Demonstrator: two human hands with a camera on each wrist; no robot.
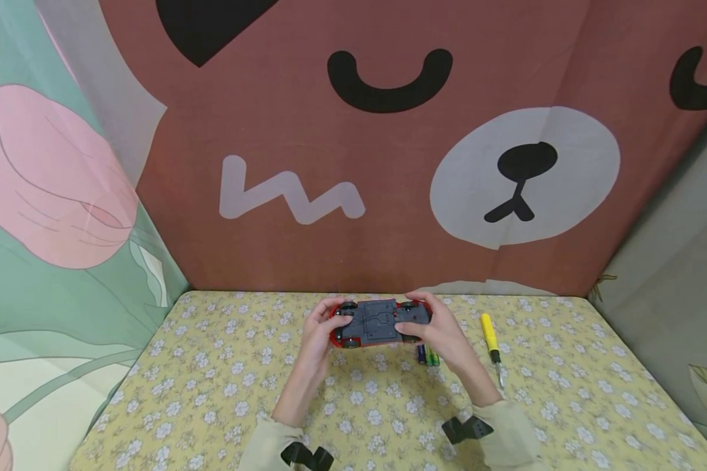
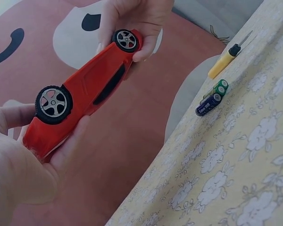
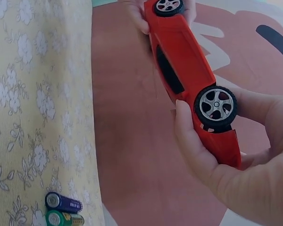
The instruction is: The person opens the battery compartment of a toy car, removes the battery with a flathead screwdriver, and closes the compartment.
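A red toy car (image 1: pixel 380 322) is held up over the table, its dark grey underside facing the head camera. My left hand (image 1: pixel 319 330) grips one end, thumb on the underside near a wheel. At the other end my right hand (image 1: pixel 442 330) grips the car, its thumb also laid on the underside. In the left wrist view the red side of the car (image 2: pixel 94 80) shows black tyres with silver rims and a dark window. Both hands' fingers wrap to the far side, partly hidden in the head view.
Several batteries, blue (image 2: pixel 208 104) and green (image 1: pixel 432 356), lie on the flowered tablecloth (image 1: pixel 212 392) just below the car. A screwdriver (image 1: pixel 490 337) with a yellow handle lies to their right. Behind the table hangs a brown bear-print cloth (image 1: pixel 283 255).
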